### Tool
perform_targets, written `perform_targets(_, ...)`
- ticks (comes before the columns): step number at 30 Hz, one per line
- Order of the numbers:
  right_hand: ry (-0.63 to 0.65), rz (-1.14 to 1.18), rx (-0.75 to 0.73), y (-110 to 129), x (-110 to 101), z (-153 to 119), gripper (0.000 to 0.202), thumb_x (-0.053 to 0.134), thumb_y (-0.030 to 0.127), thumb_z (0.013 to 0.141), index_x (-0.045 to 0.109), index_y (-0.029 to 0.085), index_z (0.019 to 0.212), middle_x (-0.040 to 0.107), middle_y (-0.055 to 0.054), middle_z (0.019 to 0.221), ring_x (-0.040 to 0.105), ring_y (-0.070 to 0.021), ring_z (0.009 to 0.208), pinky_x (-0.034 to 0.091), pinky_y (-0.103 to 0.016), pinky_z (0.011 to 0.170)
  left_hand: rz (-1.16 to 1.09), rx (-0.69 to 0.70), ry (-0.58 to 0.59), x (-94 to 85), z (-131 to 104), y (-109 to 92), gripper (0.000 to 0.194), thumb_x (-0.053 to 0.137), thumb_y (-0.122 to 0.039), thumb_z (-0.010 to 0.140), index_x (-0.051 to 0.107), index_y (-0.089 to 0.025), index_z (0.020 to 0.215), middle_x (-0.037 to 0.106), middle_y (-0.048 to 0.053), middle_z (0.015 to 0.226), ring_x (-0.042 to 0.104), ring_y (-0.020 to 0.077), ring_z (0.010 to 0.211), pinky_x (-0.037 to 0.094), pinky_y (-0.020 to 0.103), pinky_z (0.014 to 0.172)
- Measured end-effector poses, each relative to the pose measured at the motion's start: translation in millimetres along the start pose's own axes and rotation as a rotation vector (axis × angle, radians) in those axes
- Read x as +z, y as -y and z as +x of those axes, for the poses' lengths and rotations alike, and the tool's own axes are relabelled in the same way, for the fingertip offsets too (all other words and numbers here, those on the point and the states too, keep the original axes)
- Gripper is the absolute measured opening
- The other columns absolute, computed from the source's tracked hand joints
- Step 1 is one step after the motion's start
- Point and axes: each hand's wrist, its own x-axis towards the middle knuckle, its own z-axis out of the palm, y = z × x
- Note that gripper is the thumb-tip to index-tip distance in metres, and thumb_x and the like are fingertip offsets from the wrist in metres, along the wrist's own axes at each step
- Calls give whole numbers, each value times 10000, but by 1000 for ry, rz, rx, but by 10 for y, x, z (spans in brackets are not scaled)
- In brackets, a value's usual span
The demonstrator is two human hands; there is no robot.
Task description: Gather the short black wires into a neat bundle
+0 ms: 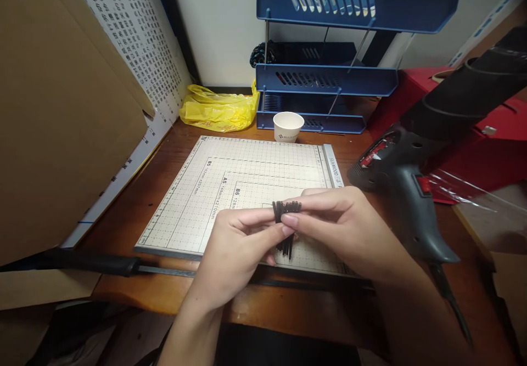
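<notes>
A small bundle of thin black sticks or tubes (286,245) is pinched between both hands, above the front part of a cream paper trimmer board (247,163). My left hand (239,245) grips the bundle's left side between thumb and fingers. From the right, my right hand (349,226) closes on its upper right side, thumb tip near my left thumb. The pieces stand roughly upright, side by side, their tops fanning slightly. What exactly the pieces are cannot be told, and the fingers hide their middle.
The trimmer's black handle (94,262) lies front left. A paper cup (288,127), a yellow bag (220,108) and blue trays (325,80) stand behind the board. A heat gun (424,201) and red box (461,152) are right; cardboard (61,102) rises left.
</notes>
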Motion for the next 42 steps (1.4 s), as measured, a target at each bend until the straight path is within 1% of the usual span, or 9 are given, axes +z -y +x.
perform_targets(5, 30, -2, -68, 13, -26, 7, 172, 649, 284, 915, 787, 209, 845, 707, -19, 821, 639, -148, 764, 475, -248, 677, 33, -3, -9, -20, -4, 1, 200, 784, -169, 766, 804, -218, 959, 634, -14, 598, 475, 44, 479, 425, 114, 438)
perform_targets(10, -13, -87, -127, 31, -20, 3, 128, 674, 250, 900, 800, 268, 903, 676, 22, 725, 587, -96, 688, 428, -204, 608, 28, -1, -8, -25, -5, 19, 169, 791, -176, 761, 809, -221, 922, 635, -15, 601, 485, 48, 492, 426, 114, 438)
perform_targets(17, -6, -8, 2, 10, 36, -20, 212, 659, 359, 898, 765, 177, 879, 676, -36, 787, 594, -171, 738, 427, -266, 616, 44, -8, -3, -25, -10, 28, 116, 797, -202, 752, 806, -177, 865, 602, -12, 566, 471, 57, 469, 411, 141, 425)
perform_targets(21, 12, -45, 23, -12, 40, 11, 363, 607, 414, 929, 664, 152, 685, 599, -20, 692, 523, -139, 685, 380, -261, 603, 65, -6, -12, -16, -10, 21, 96, 803, -203, 742, 798, -179, 835, 579, -21, 555, 430, 46, 448, 342, 131, 388)
perform_targets(26, 18, 121, 78, -11, 65, 26, 391, 600, 426, 934, 620, 150, 657, 563, 2, 644, 494, -109, 638, 370, -239, 590, 128, 16, -10, -7, -7, 17, 117, 783, -227, 770, 794, -186, 879, 600, -18, 587, 381, 33, 432, 285, 137, 377)
perform_targets(32, -63, 260, 165, 3, 143, 40, 380, 691, 429, 863, 629, 141, 623, 558, 4, 583, 488, -102, 586, 373, -225, 548, 114, -3, 22, -10, -3, 19, 208, 729, -347, 832, 758, -144, 798, 637, 13, 652, 399, 38, 442, 322, 140, 378)
perform_targets(34, -64, 288, 173, 8, 153, 55, 364, 709, 424, 847, 641, 140, 629, 564, 4, 590, 494, -102, 592, 382, -219, 551, 101, -6, 26, -15, -3, 23, 232, 708, -370, 851, 761, -145, 835, 648, 20, 673, 430, 44, 454, 345, 136, 382)
perform_targets(38, -61, 296, 168, 9, 143, 74, 376, 698, 443, 851, 645, 140, 635, 562, 4, 601, 488, -99, 605, 388, -212, 560, 73, -5, 50, -29, 1, 20, 211, 709, -334, 853, 768, -159, 956, 651, 18, 710, 465, 57, 491, 399, 133, 403)
perform_targets(42, -74, 257, 186, -10, 130, 63, 370, 653, 455, 884, 675, 137, 695, 576, -4, 631, 485, -103, 617, 385, -224, 575, 98, 22, 68, -35, 4, 8, 226, 651, -340, 900, 770, -148, 921, 640, 18, 711, 465, 52, 490, 418, 131, 423)
